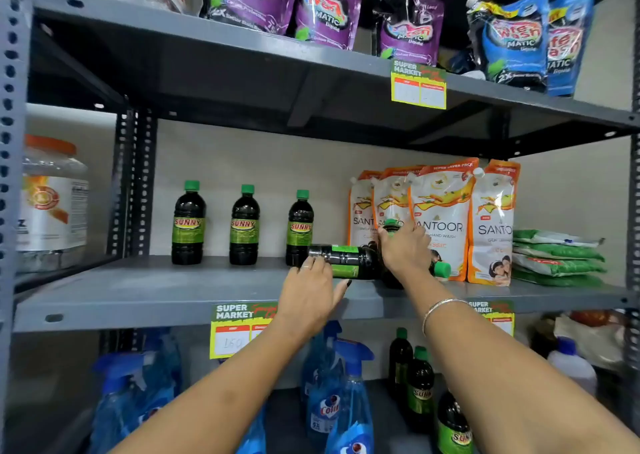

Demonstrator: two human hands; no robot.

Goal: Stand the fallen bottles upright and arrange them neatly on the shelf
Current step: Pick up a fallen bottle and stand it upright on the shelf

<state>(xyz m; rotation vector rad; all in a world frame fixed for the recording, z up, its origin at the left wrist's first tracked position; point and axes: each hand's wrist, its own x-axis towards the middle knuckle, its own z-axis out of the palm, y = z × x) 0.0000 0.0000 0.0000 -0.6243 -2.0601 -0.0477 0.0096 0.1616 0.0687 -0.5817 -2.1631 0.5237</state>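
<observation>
**Two hands on fallen bottles at a supermarket shelf**

The fingers of the left hand lie spread and fairly flat over a dark plastic bottle with a green label that lies on its side on the grey metal middle shelf, its base pointing left; the thumb reaches out to the right beneath the bottle, and the hand rests on it rather than closing round it. The right hand is curled round the neck of a second dark bottle with a green cap, whose top shows just above the knuckles; its body is hidden behind the hand, so its tilt cannot be told. A silver bangle circles the right wrist. Just right of that wrist, a third green bottle cap points sideways, low on the shelf.

To the left, three upright dark bottles with green caps and "SUNNY" labels stand in a spaced row near the back of the same shelf; the rightmost of them is just beside the base of the lying bottle. Behind the hands stand orange-and-white "SANTOOR" hand wash pouches, with a stack of green packets further right. A yellow "SUPER MARKET" price tag hangs from the shelf edge. Below are blue spray bottles; above, purple and blue detergent pouches.
</observation>
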